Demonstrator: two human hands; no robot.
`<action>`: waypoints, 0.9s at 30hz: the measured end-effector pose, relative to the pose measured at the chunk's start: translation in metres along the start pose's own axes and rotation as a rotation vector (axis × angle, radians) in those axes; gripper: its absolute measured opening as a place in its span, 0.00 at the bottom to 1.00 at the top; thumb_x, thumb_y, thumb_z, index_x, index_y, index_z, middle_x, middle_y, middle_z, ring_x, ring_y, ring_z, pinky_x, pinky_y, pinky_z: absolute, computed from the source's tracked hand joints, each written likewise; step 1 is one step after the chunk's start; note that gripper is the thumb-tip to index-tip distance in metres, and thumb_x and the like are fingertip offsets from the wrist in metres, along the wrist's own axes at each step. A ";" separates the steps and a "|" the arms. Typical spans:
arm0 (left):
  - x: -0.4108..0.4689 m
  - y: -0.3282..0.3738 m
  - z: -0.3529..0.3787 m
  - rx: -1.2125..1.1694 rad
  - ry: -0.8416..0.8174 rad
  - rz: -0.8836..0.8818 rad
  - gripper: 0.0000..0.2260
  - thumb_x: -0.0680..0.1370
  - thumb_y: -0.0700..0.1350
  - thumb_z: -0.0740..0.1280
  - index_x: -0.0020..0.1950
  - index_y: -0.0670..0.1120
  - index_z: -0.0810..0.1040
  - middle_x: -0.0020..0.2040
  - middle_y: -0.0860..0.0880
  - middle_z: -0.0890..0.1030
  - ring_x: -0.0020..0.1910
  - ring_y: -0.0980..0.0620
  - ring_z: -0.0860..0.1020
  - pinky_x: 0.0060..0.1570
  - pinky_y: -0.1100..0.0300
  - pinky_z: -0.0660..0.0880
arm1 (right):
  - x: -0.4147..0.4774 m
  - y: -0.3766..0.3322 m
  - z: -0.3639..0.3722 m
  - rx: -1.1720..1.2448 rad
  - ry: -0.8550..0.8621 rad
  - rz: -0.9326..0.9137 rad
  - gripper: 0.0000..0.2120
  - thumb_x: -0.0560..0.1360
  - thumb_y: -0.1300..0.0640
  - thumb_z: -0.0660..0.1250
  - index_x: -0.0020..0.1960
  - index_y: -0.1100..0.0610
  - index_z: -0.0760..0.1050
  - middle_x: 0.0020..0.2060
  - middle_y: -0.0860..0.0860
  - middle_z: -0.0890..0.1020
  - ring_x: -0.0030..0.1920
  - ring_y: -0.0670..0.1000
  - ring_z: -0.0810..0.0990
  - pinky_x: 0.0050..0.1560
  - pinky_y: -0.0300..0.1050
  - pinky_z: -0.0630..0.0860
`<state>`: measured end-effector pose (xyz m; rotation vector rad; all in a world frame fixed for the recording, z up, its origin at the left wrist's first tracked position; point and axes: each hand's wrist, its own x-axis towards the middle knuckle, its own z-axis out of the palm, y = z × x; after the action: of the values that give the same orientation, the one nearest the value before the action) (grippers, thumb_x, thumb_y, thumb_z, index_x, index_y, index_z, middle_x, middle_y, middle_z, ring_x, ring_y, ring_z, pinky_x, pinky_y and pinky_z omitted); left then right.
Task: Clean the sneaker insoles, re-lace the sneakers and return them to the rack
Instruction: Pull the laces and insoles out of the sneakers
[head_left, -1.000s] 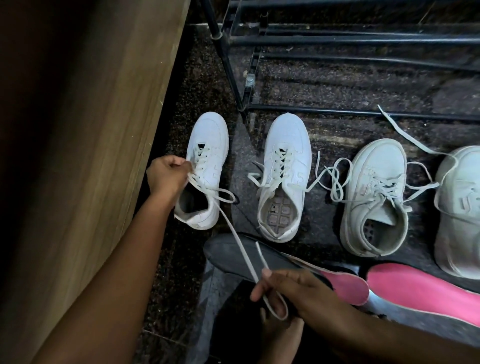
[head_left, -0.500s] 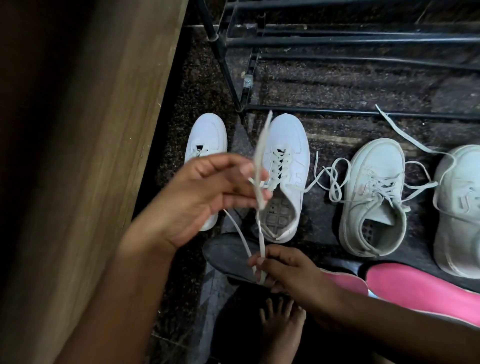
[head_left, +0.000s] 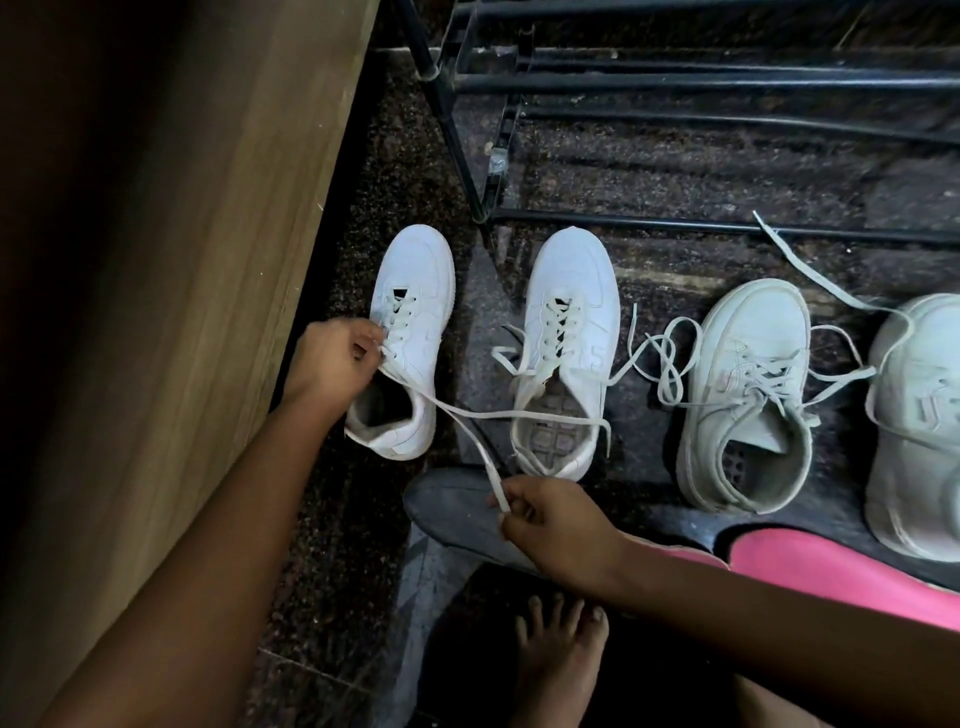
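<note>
Now: two hands hold a white lace (head_left: 467, 421) on the leftmost sneaker (head_left: 415, 291), which sits on the floor (head_left: 332, 545).
The left hand (head_left: 337, 364) has its grip curled round the lace beside the eyelets. The right hand (head_left: 550, 519) has its grip pinching the lace's free end over a grey insole (head_left: 447, 514). The lace stretches diagonally between the hands. The sneaker's long axis runs away from the viewer, toe towards the black rack (head_left: 675, 83). Three more sneakers to its right point the same way.

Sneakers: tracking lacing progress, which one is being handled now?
The leftmost sneaker: the left hand and right hand hold its lace; no hand touches the other three.
</note>
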<state>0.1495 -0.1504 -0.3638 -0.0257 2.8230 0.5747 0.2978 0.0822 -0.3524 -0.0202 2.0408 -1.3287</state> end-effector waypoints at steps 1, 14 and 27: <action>0.002 0.001 0.001 0.031 -0.008 0.001 0.09 0.72 0.35 0.69 0.50 0.42 0.83 0.45 0.43 0.84 0.40 0.45 0.81 0.49 0.53 0.78 | 0.003 -0.001 0.000 -0.039 0.016 -0.022 0.04 0.73 0.62 0.63 0.44 0.62 0.76 0.31 0.48 0.74 0.37 0.50 0.74 0.40 0.47 0.70; -0.001 0.000 0.005 0.156 -0.031 0.144 0.02 0.73 0.36 0.64 0.43 0.41 0.77 0.46 0.43 0.74 0.41 0.41 0.75 0.41 0.47 0.74 | 0.024 0.008 0.004 -0.125 0.009 -0.057 0.22 0.74 0.62 0.63 0.69 0.58 0.69 0.60 0.55 0.74 0.55 0.56 0.77 0.53 0.38 0.68; 0.003 -0.012 0.000 -0.221 -0.084 -0.071 0.06 0.72 0.34 0.70 0.43 0.44 0.79 0.43 0.46 0.81 0.43 0.50 0.77 0.51 0.56 0.74 | 0.015 0.005 0.001 -0.101 0.027 -0.072 0.26 0.67 0.51 0.58 0.63 0.57 0.73 0.58 0.54 0.75 0.56 0.54 0.76 0.56 0.51 0.74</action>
<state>0.1476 -0.1613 -0.3692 -0.1389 2.6534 0.8468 0.2886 0.0784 -0.3647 -0.1225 2.1461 -1.2745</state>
